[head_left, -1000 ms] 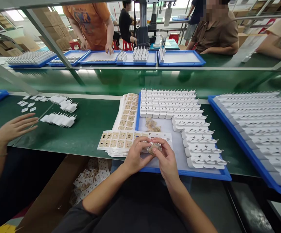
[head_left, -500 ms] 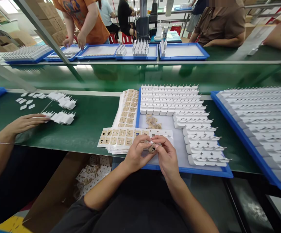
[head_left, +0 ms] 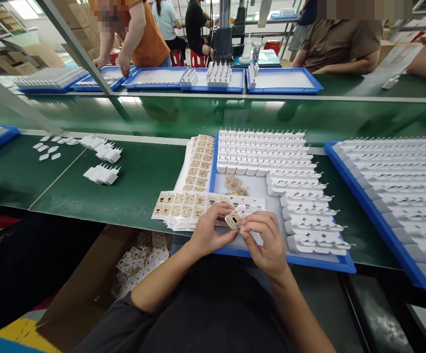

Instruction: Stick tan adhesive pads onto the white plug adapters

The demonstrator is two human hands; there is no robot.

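Clock directions are from my seat, with 12 o'clock straight ahead. My left hand (head_left: 213, 229) pinched a white plug (head_left: 233, 220) between thumb and fingers, its tan face and dark slot turned up toward me. The plug lay at 2 o'clock from that hand and at 10 o'clock from my right hand (head_left: 266, 240). The left was the nearer, bearing the plug. The right's thumb and fingertips were bunched at the plug's 4 o'clock edge; I could not tell whether they gripped it or only touched. The face looked almost as wide as long, so its long axis was unclear.

Both hands were over the near edge of a blue tray (head_left: 327, 265). At 10 o'clock lay a sheet (head_left: 179, 204) of tan stickers, reaching partly over the tray. At 12, inside the tray, were loose tan scraps (head_left: 236, 185), with rows of pronged plugs (head_left: 260, 152) beyond. More plugs lined the tray's side at 2 to 3 o'clock.
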